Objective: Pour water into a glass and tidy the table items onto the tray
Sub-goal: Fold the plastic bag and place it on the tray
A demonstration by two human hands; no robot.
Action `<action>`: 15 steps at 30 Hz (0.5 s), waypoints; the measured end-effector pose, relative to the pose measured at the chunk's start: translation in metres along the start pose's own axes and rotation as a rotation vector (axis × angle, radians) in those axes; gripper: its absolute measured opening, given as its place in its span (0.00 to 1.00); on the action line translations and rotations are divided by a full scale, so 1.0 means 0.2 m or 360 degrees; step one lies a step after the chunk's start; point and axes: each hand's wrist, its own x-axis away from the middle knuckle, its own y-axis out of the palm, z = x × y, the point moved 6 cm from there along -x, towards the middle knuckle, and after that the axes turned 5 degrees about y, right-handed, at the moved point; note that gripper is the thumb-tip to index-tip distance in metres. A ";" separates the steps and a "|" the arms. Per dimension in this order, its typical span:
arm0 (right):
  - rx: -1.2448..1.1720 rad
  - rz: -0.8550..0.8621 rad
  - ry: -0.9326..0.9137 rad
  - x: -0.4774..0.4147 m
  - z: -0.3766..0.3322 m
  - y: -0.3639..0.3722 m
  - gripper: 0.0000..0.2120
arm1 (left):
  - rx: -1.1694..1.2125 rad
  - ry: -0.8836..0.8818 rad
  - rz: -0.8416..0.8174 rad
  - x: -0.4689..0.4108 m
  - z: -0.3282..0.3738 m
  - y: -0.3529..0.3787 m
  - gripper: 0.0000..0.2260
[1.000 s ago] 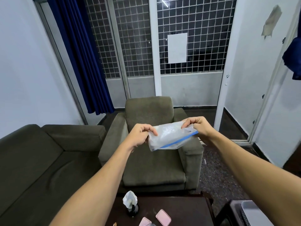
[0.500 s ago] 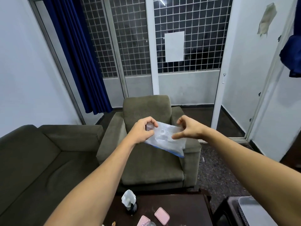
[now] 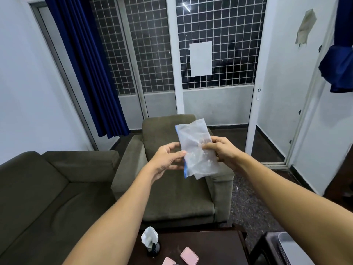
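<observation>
A long olive-green fabric sofa (image 3: 44,190) fills the left of the room below a dark blue curtain (image 3: 89,69), with a matching olive-green armchair (image 3: 168,188) facing the camera at centre. Both of the person's bare arms reach out over the armchair. The left hand (image 3: 168,159) is loosely spread, its fingertips touching the left, blue-striped edge of a clear crinkled plastic zip bag (image 3: 196,150). The right hand (image 3: 221,150) pinches the bag's right side between thumb and fingers, holding it upright in the air, the blue zip strip running down its left edge. Whether anything lies inside the bag cannot be told.

Along the bottom edge, a dark brown wooden worktop (image 3: 210,247) carries a small black holder stuffed with white tissue (image 3: 150,241); just right of it lie two flat pink rounded-square items (image 3: 189,256), partly cut off by the frame. Further right, beside the worktop, stands a dark latticed basket holding a grey tray (image 3: 286,249), only its corner in view. Behind, a white sheet of paper (image 3: 201,58) hangs on the grid-barred window.
</observation>
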 end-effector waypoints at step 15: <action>-0.0237 -0.0019 0.0185 0.13 0.05 -0.08 0.13 | -0.0439 0.0485 0.0068 -0.05 0.14 0.13 0.29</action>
